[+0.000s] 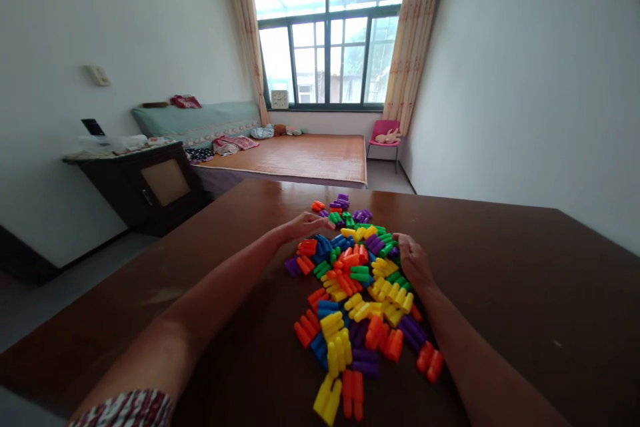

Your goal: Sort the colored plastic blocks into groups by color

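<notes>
A loose pile of plastic pieces (353,273) in yellow, orange, green, blue and purple lies on the brown table (500,267). My left hand (307,225) reaches over the pile's far left side, fingers stretched toward the green pieces (336,217); no piece shows in it. At the pile's right edge is my right hand (414,260), beside green and purple pieces, its fingertips partly hidden; whether it holds anything cannot be made out. Nearest to me lie a yellow piece (328,400) and an orange piece (353,395).
Beyond the table stands a bed (310,157) with cloths on it. A dark cabinet (145,180) is at the left, and a pink chair (385,133) with a doll stands near the window (327,60).
</notes>
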Motion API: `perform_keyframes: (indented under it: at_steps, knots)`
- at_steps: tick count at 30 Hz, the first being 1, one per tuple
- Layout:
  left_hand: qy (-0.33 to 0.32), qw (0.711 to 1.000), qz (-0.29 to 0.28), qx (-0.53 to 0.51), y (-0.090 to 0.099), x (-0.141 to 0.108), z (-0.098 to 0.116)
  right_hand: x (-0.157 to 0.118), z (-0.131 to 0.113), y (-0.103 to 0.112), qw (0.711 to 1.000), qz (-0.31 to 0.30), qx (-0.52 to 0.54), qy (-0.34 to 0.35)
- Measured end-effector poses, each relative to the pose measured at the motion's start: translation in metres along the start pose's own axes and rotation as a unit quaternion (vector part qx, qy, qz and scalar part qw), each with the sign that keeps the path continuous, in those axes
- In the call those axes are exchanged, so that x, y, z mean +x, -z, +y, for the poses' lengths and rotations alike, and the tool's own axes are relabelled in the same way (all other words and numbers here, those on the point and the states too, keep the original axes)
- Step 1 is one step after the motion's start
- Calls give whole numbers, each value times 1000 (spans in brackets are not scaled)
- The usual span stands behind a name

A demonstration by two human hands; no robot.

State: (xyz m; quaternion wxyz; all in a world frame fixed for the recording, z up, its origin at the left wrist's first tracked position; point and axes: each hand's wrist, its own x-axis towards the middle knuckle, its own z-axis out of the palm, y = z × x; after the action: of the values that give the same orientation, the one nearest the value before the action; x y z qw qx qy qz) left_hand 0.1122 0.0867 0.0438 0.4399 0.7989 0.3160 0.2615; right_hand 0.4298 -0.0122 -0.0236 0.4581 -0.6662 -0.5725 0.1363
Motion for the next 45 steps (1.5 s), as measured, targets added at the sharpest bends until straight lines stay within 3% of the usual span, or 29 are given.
perform_keyframes:
  at_steps: [3,5,9,13,17,20,27,29,33,36,38,41,45]
  knots:
    - [27,983,170,64,20,25,-11,0,-1,-1,1000,8,13,-1]
    - [72,962,214,155,37,49,-22,0,-3,-2,1000,9,15,-1]
    - [124,941,179,259,54,105,-41,-1,-8,-2,1000,10,9,7]
    - [135,941,119,287,42,148,-51,-2,-10,-2,1000,4,9,2]
    - [129,946,51,293,27,166,-53,-3,-10,-3,1000,7,10,11]
    - [113,952,3,286,18,161,-48,-3,-9,-5,1000,4,-4,5]
    - [17,972,-116,205,-11,101,-3,0,-7,-5,999,3,-29,17]
    - [-3,973,-112,204,-20,74,19,1,-7,-4,999,-1,-32,14]
    - [-73,952,-51,294,-45,-1,78,4,-4,-2,1000,-2,6,5]
    - [-161,923,-112,332,-80,-72,121,8,2,-4,999,-1,52,1]
    - [-231,894,-162,346,-108,-114,138,11,7,-5,996,0,84,-9]
    - [-302,849,-231,366,-143,-153,141,14,14,-6,991,8,131,-25]
    - [-319,830,-219,401,-160,-151,122,14,16,-5,980,26,192,-41]
